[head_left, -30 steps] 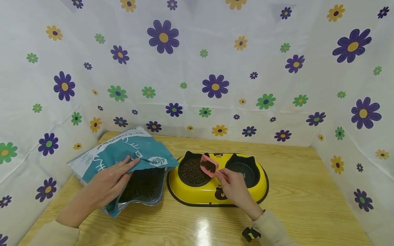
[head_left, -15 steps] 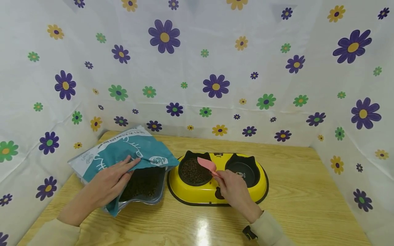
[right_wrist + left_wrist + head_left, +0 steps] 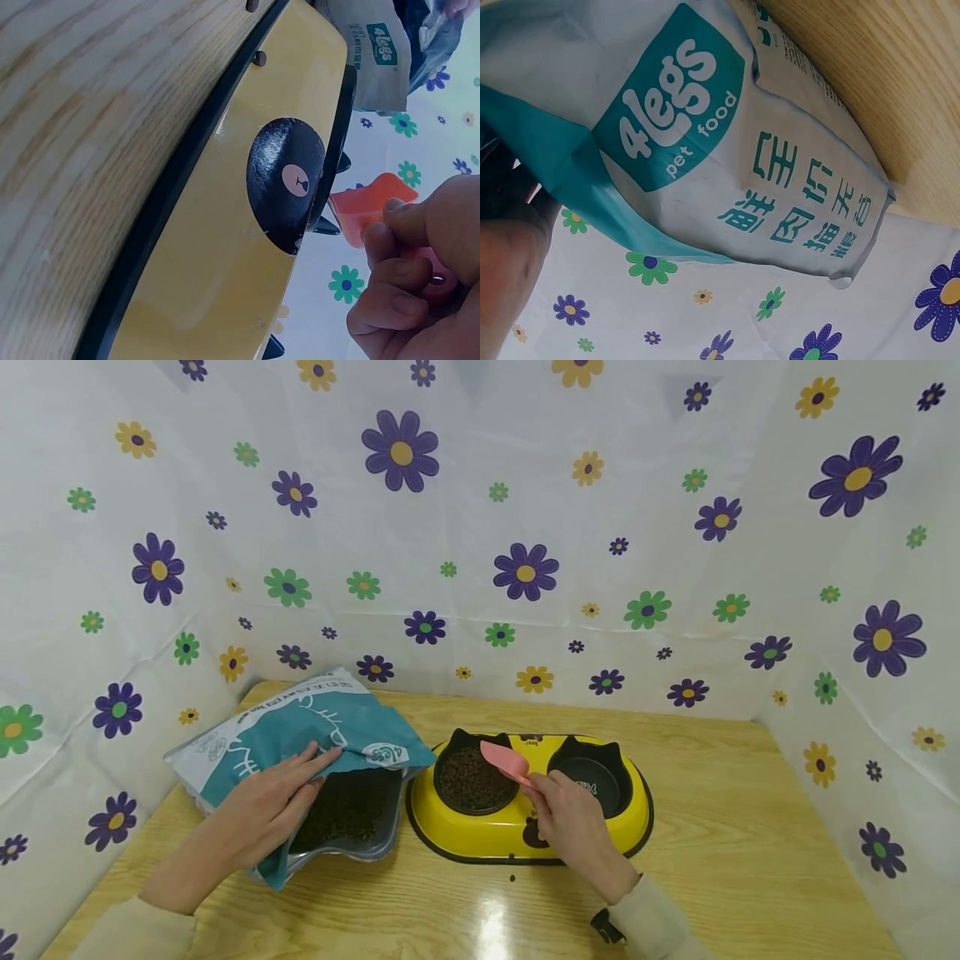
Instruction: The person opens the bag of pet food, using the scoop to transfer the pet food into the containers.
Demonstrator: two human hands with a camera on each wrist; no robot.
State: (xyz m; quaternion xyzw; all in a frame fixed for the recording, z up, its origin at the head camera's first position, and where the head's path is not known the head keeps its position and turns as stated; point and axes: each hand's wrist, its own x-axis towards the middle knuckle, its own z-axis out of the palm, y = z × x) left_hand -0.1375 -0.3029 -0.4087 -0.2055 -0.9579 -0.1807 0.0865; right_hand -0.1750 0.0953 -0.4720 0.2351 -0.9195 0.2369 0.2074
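My right hand (image 3: pixel 577 827) grips the handle of a pink scoop (image 3: pixel 504 760), with the fingers curled round it in the right wrist view. The scoop is tipped on its side over the left bowl (image 3: pixel 474 811) of a yellow double pet bowl (image 3: pixel 450 835). Brown kibble (image 3: pixel 468 777) fills that bowl's bottom. The right bowl (image 3: pixel 600 777) shows its black inside with a white print. My left hand (image 3: pixel 262 806) holds the edge of a teal and white pet food bag (image 3: pixel 337 718), fingers on top and thumb at the opening. More kibble (image 3: pixel 337 814) lies in the bag's mouth.
One loose kibble piece (image 3: pixel 512 878) lies on the wooden table (image 3: pixel 735 827) before the bowl stand. A small black object (image 3: pixel 607 927) hangs by the right sleeve. Flower-printed white cloth (image 3: pixel 450 527) encloses the back and sides.
The scoop, which held kibble facing up a second ago, has turned over above the left bowl. A kibble piece has appeared on the table in front. The left hand stays put.
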